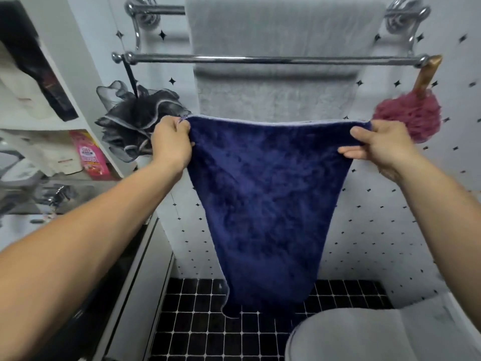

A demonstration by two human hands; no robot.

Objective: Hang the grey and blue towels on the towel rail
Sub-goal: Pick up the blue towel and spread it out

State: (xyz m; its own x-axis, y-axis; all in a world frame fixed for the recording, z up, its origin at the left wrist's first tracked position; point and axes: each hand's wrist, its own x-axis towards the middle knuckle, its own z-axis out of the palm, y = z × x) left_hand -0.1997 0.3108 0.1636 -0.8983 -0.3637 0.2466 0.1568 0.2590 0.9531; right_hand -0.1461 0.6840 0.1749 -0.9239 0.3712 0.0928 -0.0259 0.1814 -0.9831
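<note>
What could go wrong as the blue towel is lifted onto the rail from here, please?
The blue towel could brush the black bath puff or red puff hanging at the front rail's ends. Only the left hand and right hand pinch its corners, so one could slip.

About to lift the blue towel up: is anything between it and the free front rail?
Nothing visible. The blue towel hangs spread between left hand and right hand, below the bare front rail. The grey towel drapes the back rail; both bath puffs hang at the ends.
</note>
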